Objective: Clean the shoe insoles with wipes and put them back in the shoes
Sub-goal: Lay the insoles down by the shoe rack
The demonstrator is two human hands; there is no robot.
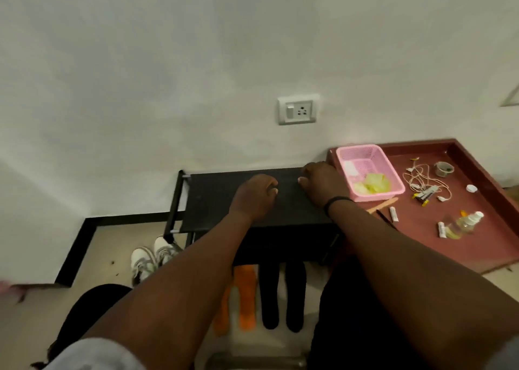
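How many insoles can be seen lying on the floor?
4: two orange insoles on the left, the leftmost partly hidden by the left arm, and two black insoles to their right. More may be hidden under the arms.

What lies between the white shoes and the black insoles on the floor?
In the head view, the orange insoles lie between the white shoes and black insoles; the left forearm crosses above.

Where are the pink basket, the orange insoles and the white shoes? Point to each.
pink basket (369, 148): head view, on its far rim.
orange insoles (246, 299): head view, middle of the right one.
white shoes (142, 258): head view, on the left shoe's upper.
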